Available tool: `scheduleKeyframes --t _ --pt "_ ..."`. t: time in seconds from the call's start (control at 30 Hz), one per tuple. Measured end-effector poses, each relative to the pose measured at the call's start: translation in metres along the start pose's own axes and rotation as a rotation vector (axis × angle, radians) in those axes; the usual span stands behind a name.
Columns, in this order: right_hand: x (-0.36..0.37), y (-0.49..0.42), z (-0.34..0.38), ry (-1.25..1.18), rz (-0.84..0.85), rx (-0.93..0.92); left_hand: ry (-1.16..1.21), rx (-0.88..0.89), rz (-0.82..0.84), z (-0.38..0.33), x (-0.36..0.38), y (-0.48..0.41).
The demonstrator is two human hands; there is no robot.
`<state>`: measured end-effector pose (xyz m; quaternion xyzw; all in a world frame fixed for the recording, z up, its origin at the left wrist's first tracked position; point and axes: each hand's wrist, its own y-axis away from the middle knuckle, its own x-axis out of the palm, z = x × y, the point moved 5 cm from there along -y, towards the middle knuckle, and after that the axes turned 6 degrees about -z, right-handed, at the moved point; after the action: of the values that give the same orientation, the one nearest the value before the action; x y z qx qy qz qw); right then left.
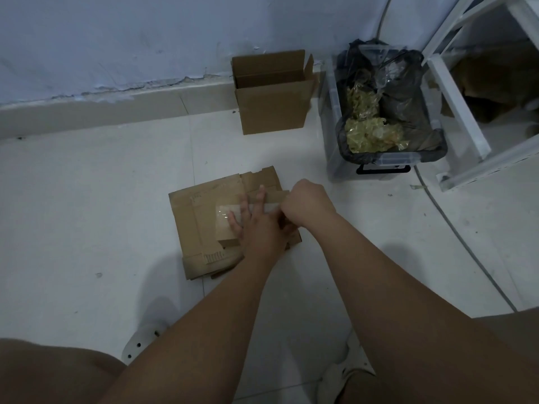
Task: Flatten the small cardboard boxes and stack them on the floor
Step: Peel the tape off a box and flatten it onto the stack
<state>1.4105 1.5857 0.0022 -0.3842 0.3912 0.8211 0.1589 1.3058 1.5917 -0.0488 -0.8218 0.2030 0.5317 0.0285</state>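
Centre of the frame: flattened cardboard lying on the white tiled floor, several sheets overlapping. On top of it, a small box with a glossy taped face. Left hand spread flat on that small box, fingers straight and pressing down. Just right of it, right hand clenched, pinching a pale tape strip stretched from under the left fingers to the fist. Upper centre, against the foot of the wall: an open cardboard box standing upright, flaps raised. Upper right: a clear plastic bin lined with a black bag, crumpled yellowish tape inside. Far right edge: a white metal rack, with a grey cable trailing across the floor below it. Bottom of the frame, left of centre: a pale sandal.
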Motion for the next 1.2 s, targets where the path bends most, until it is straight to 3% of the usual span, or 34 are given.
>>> scheduleKeyframes --t 0.2,0.33,0.47,0.5,0.67,0.77,1.0,1.2 --pt "-0.010 -0.007 -0.006 0.099 0.160 -0.038 0.172 -0.087 -0.113 0.000 -0.007 -0.001" --pt "-0.012 -0.016 -0.024 -0.038 0.019 0.071 0.181 -0.082 -0.112 -0.005 -0.007 -0.003" --pt "-0.002 -0.008 -0.033 0.143 -0.128 0.057 0.269 -0.094 -0.123 -0.005 -0.008 -0.002" --pt "0.001 -0.008 -0.036 0.092 -0.114 0.060 0.289 -0.094 -0.122 -0.004 -0.008 -0.001" --pt "0.030 -0.004 -0.052 -0.611 0.218 0.203 0.334 -0.086 -0.138 -0.002 -0.007 0.004" --pt "0.044 0.002 -0.058 -0.819 0.213 0.218 0.386 -0.083 -0.148 0.000 -0.009 0.003" --pt "0.063 0.008 -0.075 -1.116 0.366 0.273 0.427 -0.047 -0.113 -0.003 -0.010 0.005" --pt "0.064 0.008 -0.065 -1.104 0.352 0.191 0.460 -0.057 -0.068 -0.003 -0.014 -0.002"
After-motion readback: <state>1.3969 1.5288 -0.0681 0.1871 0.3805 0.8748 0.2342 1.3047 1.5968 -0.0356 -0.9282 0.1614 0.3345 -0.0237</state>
